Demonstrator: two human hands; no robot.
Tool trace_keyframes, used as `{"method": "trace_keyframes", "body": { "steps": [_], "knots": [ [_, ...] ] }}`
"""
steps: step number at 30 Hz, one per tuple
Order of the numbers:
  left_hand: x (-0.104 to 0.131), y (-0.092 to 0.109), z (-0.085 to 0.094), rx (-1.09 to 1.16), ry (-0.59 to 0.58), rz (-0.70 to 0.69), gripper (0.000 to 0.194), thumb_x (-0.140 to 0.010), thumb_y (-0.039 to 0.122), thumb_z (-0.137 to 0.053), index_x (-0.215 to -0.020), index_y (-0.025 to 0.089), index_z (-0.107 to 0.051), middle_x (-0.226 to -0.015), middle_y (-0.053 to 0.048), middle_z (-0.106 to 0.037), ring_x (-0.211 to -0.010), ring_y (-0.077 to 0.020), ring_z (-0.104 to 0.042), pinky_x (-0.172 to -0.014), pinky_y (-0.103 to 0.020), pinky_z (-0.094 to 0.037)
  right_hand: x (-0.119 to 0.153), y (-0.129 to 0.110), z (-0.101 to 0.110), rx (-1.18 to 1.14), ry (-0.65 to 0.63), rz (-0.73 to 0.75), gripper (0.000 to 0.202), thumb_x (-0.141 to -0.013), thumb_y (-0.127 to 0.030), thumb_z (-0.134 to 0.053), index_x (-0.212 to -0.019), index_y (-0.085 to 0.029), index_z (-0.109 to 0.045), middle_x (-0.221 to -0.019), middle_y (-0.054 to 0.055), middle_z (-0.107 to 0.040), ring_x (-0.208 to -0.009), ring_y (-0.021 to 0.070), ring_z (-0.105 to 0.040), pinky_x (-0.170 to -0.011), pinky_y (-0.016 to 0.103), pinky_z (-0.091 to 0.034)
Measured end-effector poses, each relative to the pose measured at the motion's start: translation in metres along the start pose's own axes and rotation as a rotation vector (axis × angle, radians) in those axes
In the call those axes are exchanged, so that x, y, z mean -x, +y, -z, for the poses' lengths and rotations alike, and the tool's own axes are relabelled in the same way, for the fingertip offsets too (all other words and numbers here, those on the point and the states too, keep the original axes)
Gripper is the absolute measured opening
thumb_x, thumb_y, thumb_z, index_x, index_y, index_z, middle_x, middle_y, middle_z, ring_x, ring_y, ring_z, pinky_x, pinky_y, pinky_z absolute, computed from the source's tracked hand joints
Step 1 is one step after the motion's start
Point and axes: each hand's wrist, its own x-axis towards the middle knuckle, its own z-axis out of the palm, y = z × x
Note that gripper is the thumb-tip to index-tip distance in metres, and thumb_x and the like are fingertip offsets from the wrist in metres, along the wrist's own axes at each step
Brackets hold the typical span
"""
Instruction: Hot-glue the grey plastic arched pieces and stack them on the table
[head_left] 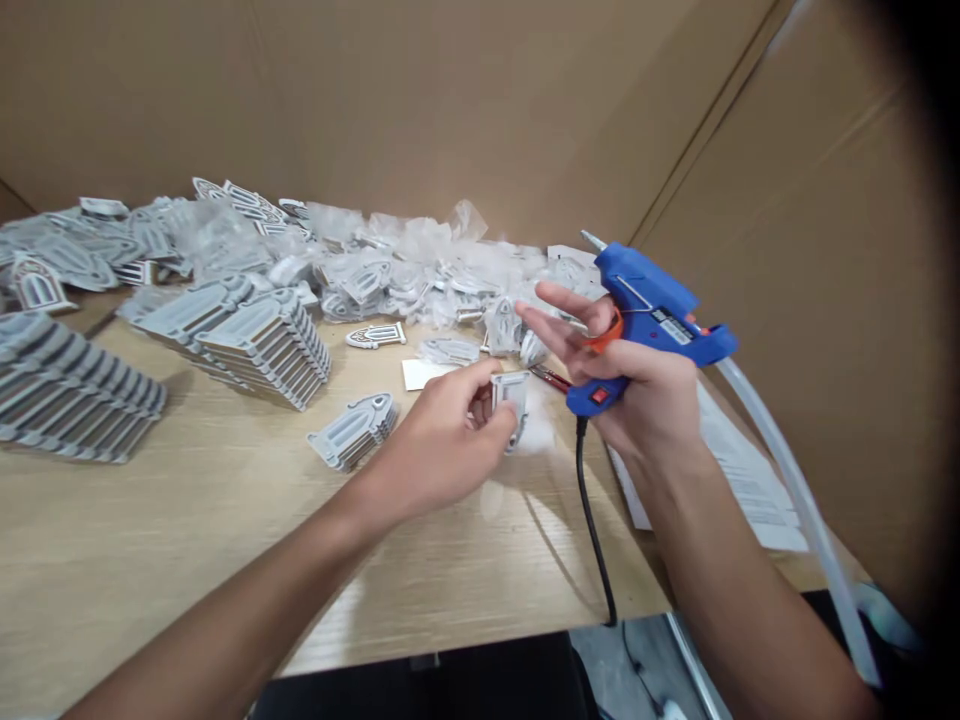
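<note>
Pinched in my left hand (450, 430) is a small grey window-shaped piece (511, 398), held upright just above the table. My right hand (637, 390) is wrapped around a blue hot glue gun (652, 300) with an orange trigger, some fingers stretched out past it. The gun's nozzle points up and left, away from the piece. A long clear glue stick (787, 460) sticks out of its back and a black cord (589, 510) hangs from its handle. Left of my left hand lies a short stack of similar pieces (352, 430).
Taller stacks of window-shaped pieces (262, 345) stand at the left. A heap of plastic-bagged pieces (405, 265) runs along the cardboard wall (450, 100). Printed sheets (750, 480) lie at the right, and a red-handled tool (551, 378) lies behind my hands.
</note>
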Motion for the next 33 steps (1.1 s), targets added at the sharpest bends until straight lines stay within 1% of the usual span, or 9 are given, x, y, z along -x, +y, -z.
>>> {"method": "trace_keyframes", "body": {
  "steps": [2, 4, 6, 10, 15, 20, 24, 29, 33],
  "knots": [
    [0.001, 0.004, 0.004, 0.118, 0.009, 0.018, 0.012, -0.101, 0.028, -0.066, -0.092, 0.021, -0.063, -0.085, 0.001, -0.064, -0.075, -0.0138, -0.061, -0.064, -0.028, -0.045, -0.003, 0.005, 0.006, 0.246, 0.135, 0.038, 0.02, -0.064, -0.009, -0.067, -0.074, -0.026, -0.064, -0.125, 0.005, -0.083, -0.141, 0.0387, -0.07, -0.113, 0.058, -0.063],
    [0.001, 0.01, 0.008, 0.221, 0.056, 0.04, 0.011, -0.098, 0.024, -0.07, -0.091, 0.02, -0.062, -0.084, 0.001, -0.067, -0.07, -0.0128, -0.064, -0.062, -0.027, -0.049, -0.005, 0.009, 0.009, 0.395, 0.176, 0.028, 0.017, -0.071, -0.012, -0.07, -0.078, -0.025, -0.064, -0.126, 0.006, -0.082, -0.133, 0.0349, -0.073, -0.099, 0.049, -0.068],
    [-0.001, 0.015, 0.012, 0.288, 0.16, 0.039, 0.012, -0.095, 0.02, -0.072, -0.091, 0.019, -0.061, -0.081, 0.002, -0.069, -0.065, -0.0118, -0.066, -0.061, -0.026, -0.053, -0.005, 0.01, 0.008, 0.357, 0.08, -0.055, 0.015, -0.077, -0.019, -0.074, -0.081, -0.025, -0.061, -0.121, 0.006, -0.081, -0.117, 0.0306, -0.078, -0.08, 0.039, -0.068],
    [-0.004, 0.019, 0.015, 0.354, 0.36, -0.008, 0.013, -0.094, 0.015, -0.072, -0.09, 0.019, -0.06, -0.084, 0.002, -0.071, -0.066, -0.0121, -0.071, -0.062, -0.025, -0.058, -0.001, 0.008, -0.001, 0.139, -0.167, -0.226, 0.03, -0.08, -0.033, -0.088, -0.088, -0.025, -0.061, -0.112, 0.006, -0.081, -0.093, 0.0236, -0.079, -0.054, 0.027, -0.054],
    [-0.006, 0.018, 0.012, 0.371, 0.363, 0.019, 0.013, -0.095, 0.02, -0.075, -0.095, 0.018, -0.061, -0.088, -0.001, -0.076, -0.068, -0.0141, -0.075, -0.066, -0.028, -0.062, 0.003, 0.009, -0.005, 0.057, -0.21, -0.286, 0.039, -0.082, -0.043, -0.096, -0.09, -0.024, -0.063, -0.088, -0.002, -0.075, -0.061, 0.0113, -0.061, -0.052, 0.026, -0.045],
    [-0.005, 0.02, 0.011, 0.345, 0.309, 0.028, 0.025, -0.089, 0.016, -0.074, -0.109, 0.02, -0.059, -0.094, -0.003, -0.078, -0.074, -0.0161, -0.077, -0.071, -0.03, -0.064, 0.001, 0.014, -0.002, 0.085, -0.19, -0.242, 0.042, -0.084, -0.047, -0.099, -0.086, -0.023, -0.064, -0.075, -0.004, -0.068, -0.07, 0.0139, -0.069, -0.059, 0.026, -0.049],
    [0.001, 0.017, 0.015, 0.102, 0.288, -0.145, 0.054, -0.079, 0.008, -0.075, -0.127, 0.024, -0.057, -0.132, -0.009, -0.074, -0.103, -0.0214, -0.079, -0.084, -0.032, -0.066, -0.001, 0.014, -0.001, 0.109, -0.136, -0.232, 0.044, -0.082, -0.05, -0.1, -0.085, -0.024, -0.064, -0.071, -0.004, -0.069, -0.074, 0.0173, -0.074, -0.065, 0.029, -0.054],
    [0.014, 0.01, 0.014, -0.545, 0.373, -0.324, 0.033, -0.095, 0.009, -0.064, -0.125, 0.02, -0.061, -0.125, -0.012, -0.075, -0.11, -0.0258, -0.075, -0.097, -0.04, -0.062, 0.0, 0.01, -0.002, 0.093, -0.144, -0.233, 0.043, -0.082, -0.049, -0.1, -0.086, -0.023, -0.065, -0.075, -0.002, -0.072, -0.076, 0.0175, -0.076, -0.059, 0.026, -0.051],
    [0.024, 0.01, 0.01, -0.71, 0.417, -0.374, 0.03, -0.101, 0.013, -0.063, -0.13, 0.021, -0.063, -0.125, -0.011, -0.075, -0.113, -0.0269, -0.074, -0.097, -0.039, -0.06, 0.002, 0.009, -0.002, 0.093, -0.172, -0.229, 0.042, -0.084, -0.048, -0.099, -0.088, -0.023, -0.066, -0.079, -0.002, -0.074, -0.073, 0.016, -0.074, -0.058, 0.026, -0.052]
  ]
}}
